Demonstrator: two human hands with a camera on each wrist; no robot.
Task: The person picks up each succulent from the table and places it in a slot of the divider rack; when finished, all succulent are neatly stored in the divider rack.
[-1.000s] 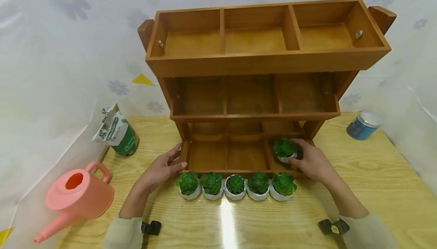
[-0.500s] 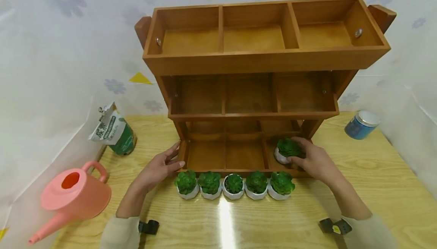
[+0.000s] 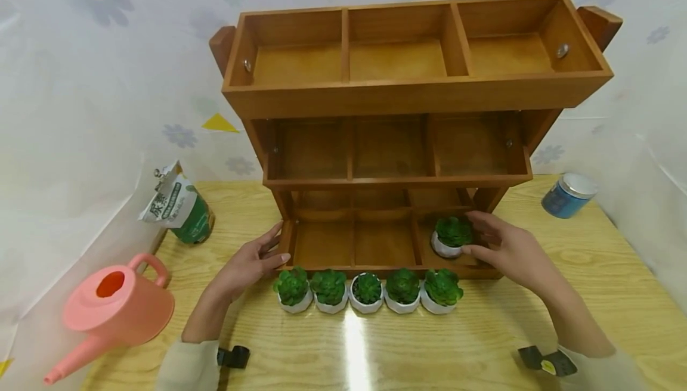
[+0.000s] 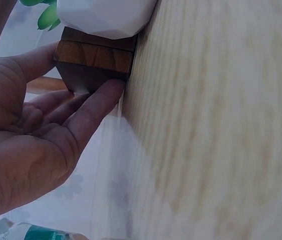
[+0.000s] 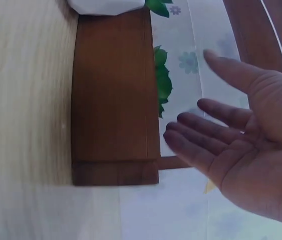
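Observation:
A three-tier wooden plant stand (image 3: 413,98), each tier split into compartments, stands on the table. At the bottom tier's left end, my left hand (image 3: 251,270) grips the wooden corner between thumb and fingers, as the left wrist view also shows at the box corner (image 4: 94,55). An artificial succulent in a white pot (image 3: 446,249) sits upright in the bottom tier's right compartment. Just right of it, my right hand (image 3: 512,254) has its fingers spread; the right wrist view shows that hand (image 5: 251,150) holding nothing. Several more potted succulents (image 3: 367,291) line up before the stand.
A pink watering can (image 3: 126,304) stands at the left, its spout toward the front. Behind it leans a green and white pouch (image 3: 185,209) with a clip. A blue jar with a silver lid (image 3: 569,196) sits at the back right.
My right hand has let go of the succulent's pot and drawn slightly to the right. The pot has settled in the right compartment. My left hand keeps its place on the stand.

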